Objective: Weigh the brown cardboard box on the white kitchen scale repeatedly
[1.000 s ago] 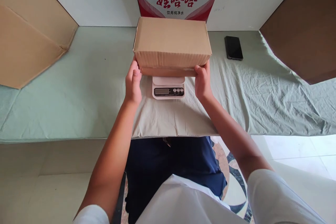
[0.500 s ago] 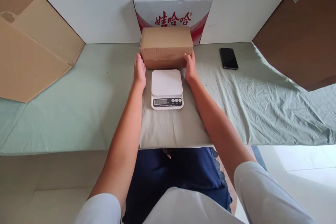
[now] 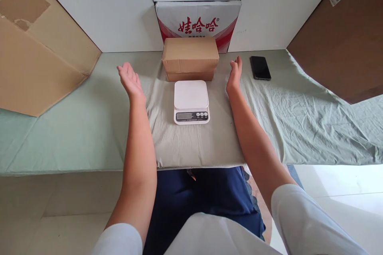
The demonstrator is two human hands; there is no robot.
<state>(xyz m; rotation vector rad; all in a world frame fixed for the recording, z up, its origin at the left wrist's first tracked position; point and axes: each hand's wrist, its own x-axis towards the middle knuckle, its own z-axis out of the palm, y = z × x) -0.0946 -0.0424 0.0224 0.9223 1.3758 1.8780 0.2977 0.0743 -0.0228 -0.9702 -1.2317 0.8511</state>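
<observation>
At the far left one large flattened brown cardboard sheet (image 3: 36, 48) leans against the white wall, its lower edge resting on the pale green cloth-covered surface (image 3: 74, 127). Next comes the person's left hand (image 3: 129, 79), raised a little above the cloth with the palm turned inward and upward, fingers spread loosely, holding nothing; its bare forearm runs straight back toward the white short sleeve. In the middle there is one small closed brown cardboard box (image 3: 190, 59), sitting flat on the surface, well apart from the left hand and nearer the right one, touched by neither. Right behind it stands one white carton with red Chinese lettering (image 3: 198, 24), set against the wall. Just in front of the box lies one white digital kitchen scale (image 3: 191, 101), its platform bare and its display and three buttons facing the person. To the right of the box the right hand (image 3: 234, 75) is lifted on its edge, palm facing inward, fingers extended and close together, gripping nothing. Beyond it one black smartphone (image 3: 260, 67) lies flat, screen dark. At the far right one dark brown cardboard panel (image 3: 344, 48) leans over the wrinkled cloth.
</observation>
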